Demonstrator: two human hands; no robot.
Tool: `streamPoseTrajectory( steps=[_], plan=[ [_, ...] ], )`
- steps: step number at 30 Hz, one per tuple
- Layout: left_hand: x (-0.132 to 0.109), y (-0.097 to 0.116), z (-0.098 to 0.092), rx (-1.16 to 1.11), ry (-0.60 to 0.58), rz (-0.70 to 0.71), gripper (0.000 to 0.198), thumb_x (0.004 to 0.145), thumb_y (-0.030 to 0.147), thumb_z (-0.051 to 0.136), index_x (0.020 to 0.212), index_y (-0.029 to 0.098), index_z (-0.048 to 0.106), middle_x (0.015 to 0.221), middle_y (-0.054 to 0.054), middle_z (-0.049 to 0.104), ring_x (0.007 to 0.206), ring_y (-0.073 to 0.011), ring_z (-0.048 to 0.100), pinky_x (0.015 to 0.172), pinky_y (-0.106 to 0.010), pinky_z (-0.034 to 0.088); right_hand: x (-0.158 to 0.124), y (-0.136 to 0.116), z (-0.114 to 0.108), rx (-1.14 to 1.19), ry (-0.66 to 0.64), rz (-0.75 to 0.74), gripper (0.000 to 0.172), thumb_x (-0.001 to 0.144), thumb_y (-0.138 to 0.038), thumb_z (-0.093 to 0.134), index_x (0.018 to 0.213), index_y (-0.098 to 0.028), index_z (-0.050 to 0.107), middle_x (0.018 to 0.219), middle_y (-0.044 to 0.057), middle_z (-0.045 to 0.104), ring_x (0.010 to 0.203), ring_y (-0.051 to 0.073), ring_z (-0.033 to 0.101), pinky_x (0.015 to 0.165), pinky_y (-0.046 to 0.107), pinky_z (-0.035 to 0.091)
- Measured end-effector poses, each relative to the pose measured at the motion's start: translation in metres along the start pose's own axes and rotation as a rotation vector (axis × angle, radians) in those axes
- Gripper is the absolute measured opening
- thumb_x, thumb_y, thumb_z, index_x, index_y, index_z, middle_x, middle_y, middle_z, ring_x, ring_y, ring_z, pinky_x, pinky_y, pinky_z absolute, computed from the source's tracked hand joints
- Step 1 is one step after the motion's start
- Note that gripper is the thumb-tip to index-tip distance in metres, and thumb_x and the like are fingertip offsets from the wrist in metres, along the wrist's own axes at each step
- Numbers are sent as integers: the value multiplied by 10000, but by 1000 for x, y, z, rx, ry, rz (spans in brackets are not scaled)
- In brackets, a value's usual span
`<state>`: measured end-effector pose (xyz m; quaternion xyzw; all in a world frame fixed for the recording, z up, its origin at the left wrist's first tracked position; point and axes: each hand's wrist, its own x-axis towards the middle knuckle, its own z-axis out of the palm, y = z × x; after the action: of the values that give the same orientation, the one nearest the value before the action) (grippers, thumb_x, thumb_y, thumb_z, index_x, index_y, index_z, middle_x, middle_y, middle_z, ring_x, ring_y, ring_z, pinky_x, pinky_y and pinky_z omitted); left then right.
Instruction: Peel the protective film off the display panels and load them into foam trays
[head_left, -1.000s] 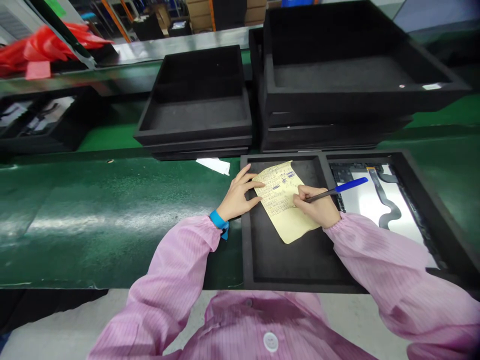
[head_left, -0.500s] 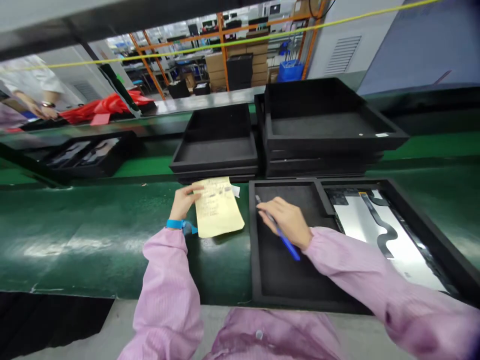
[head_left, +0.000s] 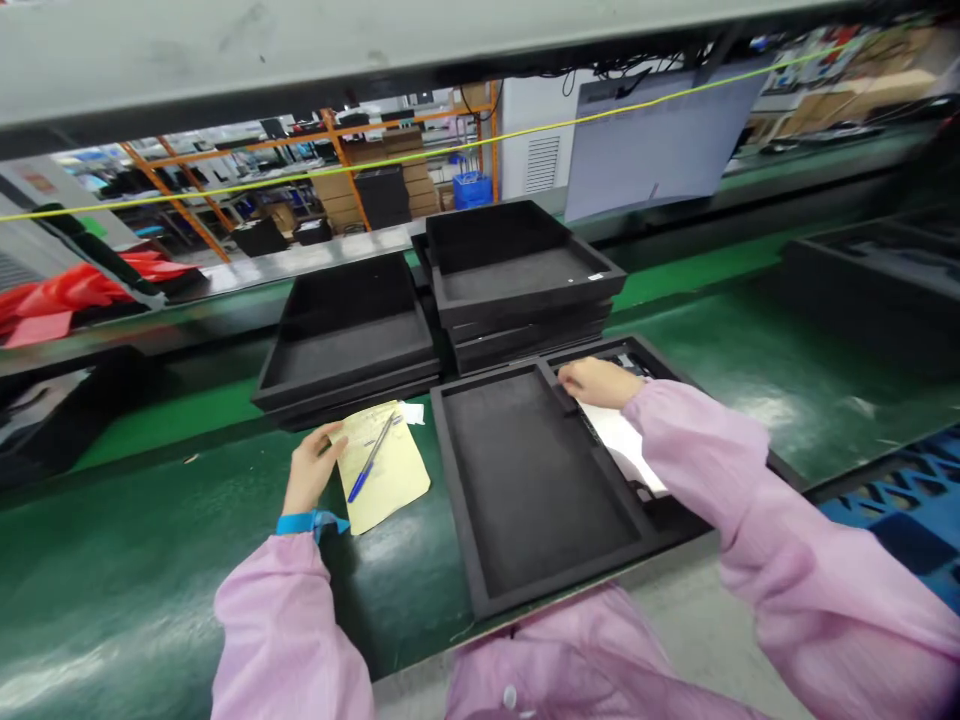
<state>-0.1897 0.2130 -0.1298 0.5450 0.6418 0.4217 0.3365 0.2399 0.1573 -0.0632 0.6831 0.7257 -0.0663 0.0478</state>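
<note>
A blue-and-grey ballpoint pen (head_left: 370,458) lies on a yellow handwritten paper slip (head_left: 397,485), just left of the black foam two-compartment tray (head_left: 525,480). Its long axis runs diagonally, with the blue end nearest the person. The left hand (head_left: 309,468) lies loosely open, its thumb on the slip's edge. The right hand (head_left: 596,382) rests at the tray's right compartment with fingers curled; whether they grip anything cannot be told.

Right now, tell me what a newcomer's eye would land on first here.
The yellow paper slip on the green conveyor belt, with a blue pen lying across it and the left hand at its edge. Beside it sits a black foam tray, the right hand at the far end of its right compartment. Stacked black trays stand behind.
</note>
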Motion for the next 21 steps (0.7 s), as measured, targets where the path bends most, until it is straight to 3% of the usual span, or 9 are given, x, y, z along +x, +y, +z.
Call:
streamPoseTrajectory(
  steps=[3, 6, 10, 13, 15, 18, 20, 21],
  plan=[
    [-28, 30, -10, 45, 93, 83, 414, 663, 367, 672, 1034, 184, 652, 1227, -110, 619, 1239, -333, 500, 1064, -480, 367, 8, 46, 8, 17, -11, 29, 324, 951, -305, 538, 1225, -133, 528, 1244, 111, 488, 1139, 213, 496, 994, 440, 443],
    [-73, 59, -6, 13, 135, 187, 454, 749, 460, 605, 1133, 216, 610, 1235, -81, 623, 1193, -275, 550, 1054, -427, 398, 24, 56, 19, 68, -51, -41, 380, 927, -333, 579, 1243, -130, 520, 1275, 112, 466, 1192, 242, 457, 1019, 480, 411],
    [-131, 80, 30, -133, -79, 201, 355, 779, 448, 621, 1036, 208, 663, 1140, -75, 678, 1123, -254, 597, 1001, -389, 447, 39, 52, 23, 156, -98, -142, 254, 927, -325, 581, 1045, -102, 594, 1092, 83, 560, 1063, 187, 532, 961, 409, 461],
    [-158, 89, 61, -297, -220, 128, 291, 823, 403, 610, 1008, 189, 676, 1103, -79, 693, 1096, -232, 612, 1000, -368, 442, 33, 57, -4, 247, -84, -231, 302, 936, -382, 563, 936, -82, 589, 913, 56, 594, 872, 139, 585, 828, 323, 515],
    [-173, 98, 77, -435, -413, 42, 268, 846, 381, 599, 987, 170, 682, 1053, -92, 708, 1021, -226, 649, 958, -373, 470, 13, 63, -41, 312, -40, -310, 425, 927, -507, 532, 877, -89, 586, 798, 42, 605, 742, 127, 593, 723, 277, 520],
    [-195, 121, 98, -645, -907, -160, 354, 862, 432, 575, 997, 128, 695, 999, -151, 724, 944, -263, 688, 902, -432, 498, -47, 52, -100, 385, 150, -460, 612, 818, -753, 469, 839, -160, 620, 808, 35, 647, 745, 159, 615, 689, 269, 502],
    [-209, 141, 107, -791, -1158, -277, 510, 827, 519, 593, 1173, 148, 637, 1158, -186, 675, 1102, -308, 631, 961, -488, 456, -102, 23, -118, 352, 426, -534, 462, 847, -677, 521, 859, -230, 639, 854, -7, 655, 720, 143, 598, 695, 281, 466],
    [-215, 150, 110, -881, -1199, -327, 622, 800, 569, 599, 1282, 176, 561, 1264, -187, 617, 1198, -322, 567, 994, -509, 426, -131, 2, -117, 174, 673, -585, 330, 928, -538, 497, 842, -248, 628, 801, -26, 649, 668, 131, 584, 627, 287, 433]
  ],
)
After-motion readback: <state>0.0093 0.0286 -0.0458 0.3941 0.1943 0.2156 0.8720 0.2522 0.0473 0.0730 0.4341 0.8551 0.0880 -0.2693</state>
